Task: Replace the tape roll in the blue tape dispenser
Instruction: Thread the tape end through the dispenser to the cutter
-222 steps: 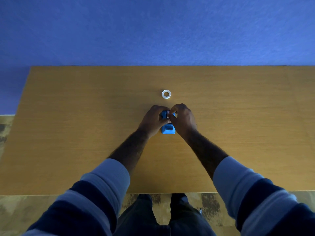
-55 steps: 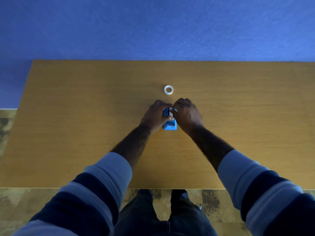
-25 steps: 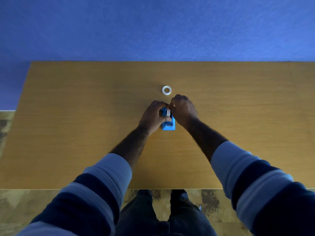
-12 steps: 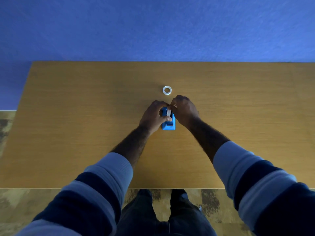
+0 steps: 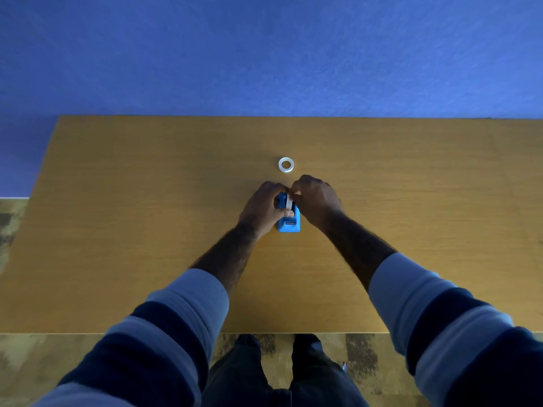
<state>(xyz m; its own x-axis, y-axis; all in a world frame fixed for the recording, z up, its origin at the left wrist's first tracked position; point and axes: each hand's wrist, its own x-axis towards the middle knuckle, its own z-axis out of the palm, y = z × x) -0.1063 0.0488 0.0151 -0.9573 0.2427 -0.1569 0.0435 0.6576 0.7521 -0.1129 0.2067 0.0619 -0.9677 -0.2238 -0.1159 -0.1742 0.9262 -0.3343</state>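
The blue tape dispenser (image 5: 289, 223) stands on the wooden table (image 5: 147, 230), its cutter end toward me. My left hand (image 5: 263, 208) wraps its left side, thumb pressed over the top. My right hand (image 5: 316, 199) pinches a white tape roll (image 5: 289, 203) that stands upright in the dispenser's rear cradle. A second small white ring, a tape roll or core (image 5: 286, 165), lies flat on the table just beyond my hands. Most of the dispenser's back half is hidden by my fingers.
The table's near edge (image 5: 264, 333) runs across the bottom, with my legs and a patterned floor below it. A blue wall (image 5: 264, 54) rises directly behind the table's far edge.
My hands stay on the dispenser throughout. Over the last second my right fingers shifted slightly on the upright white roll; the ring on the table has not moved.
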